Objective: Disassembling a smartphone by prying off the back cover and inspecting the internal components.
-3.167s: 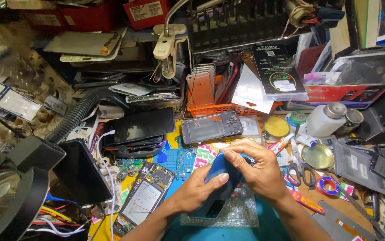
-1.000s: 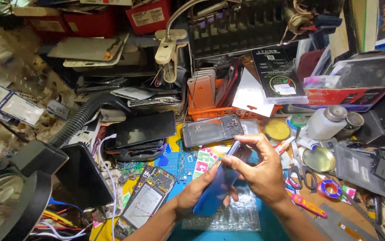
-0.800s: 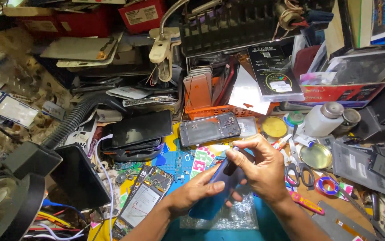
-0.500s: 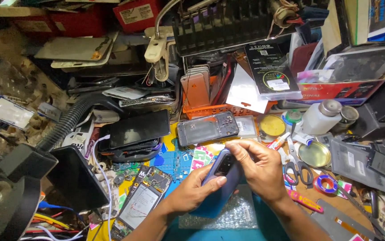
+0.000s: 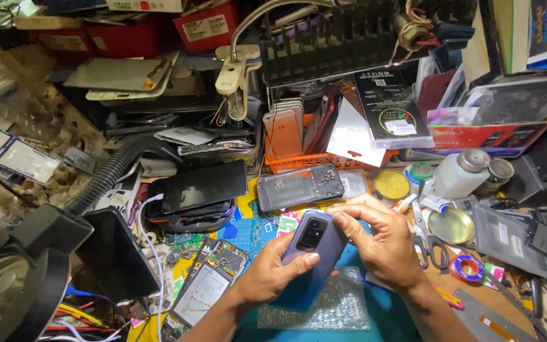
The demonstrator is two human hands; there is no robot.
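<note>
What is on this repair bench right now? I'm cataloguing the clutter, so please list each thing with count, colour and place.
blue-grey smartphone with rear camera block: one, held over the bench centre, back side up
clear grey phone frame: one, lying just behind the held phone
stacked black phone screens: several, left of the frame
opened phone with bare circuit board: one, green and black, front left
bubble-wrap sheet: one, clear, under the held phone
scissors: one pair, dark handles, right of the hands
white plastic bottle: one, right rear
orange basket: one, rear centre, holding phone backs
left hand: cradles the phone
right hand: grips its top edge
</note>
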